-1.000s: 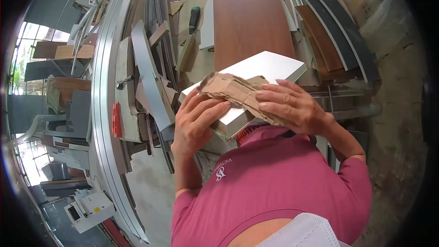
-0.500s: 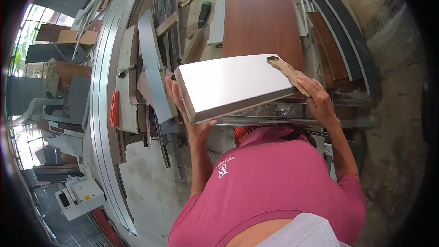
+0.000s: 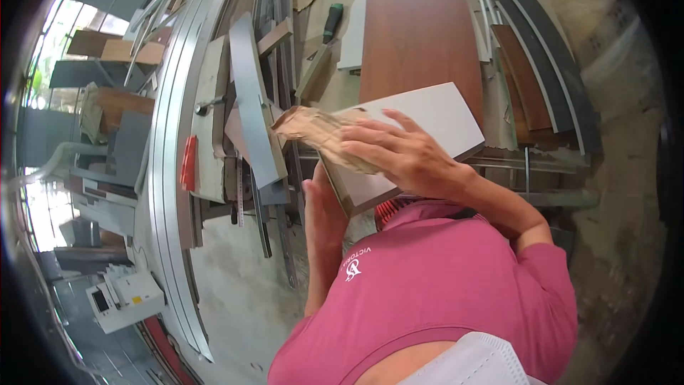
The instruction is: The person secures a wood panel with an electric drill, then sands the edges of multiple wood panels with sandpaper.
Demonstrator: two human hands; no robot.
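Observation:
A white box-like panel [image 3: 434, 117] with darker edges is tilted in front of my chest. Around its left end is my left hand [image 3: 325, 207], its thumb showing and its other fingers partly hidden by the panel. My right hand [image 3: 402, 150] presses a crumpled piece of brown paper [image 3: 313, 130] on the panel's white face, near its left end. The paper's left end sticks out past the panel's edge.
Beyond the panel lies a reddish-brown board [image 3: 420, 28]. A green-and-black handled tool [image 3: 333, 23] rests to its left. Grey strips [image 3: 253, 100] and long metal rails [image 3: 167, 135] stand at the left, and dark curved strips [image 3: 552, 50] at the right.
My right hand has moved left across the white face with the brown paper, from the panel's right end to its left part. The panel has shifted slightly right and its tilt has changed.

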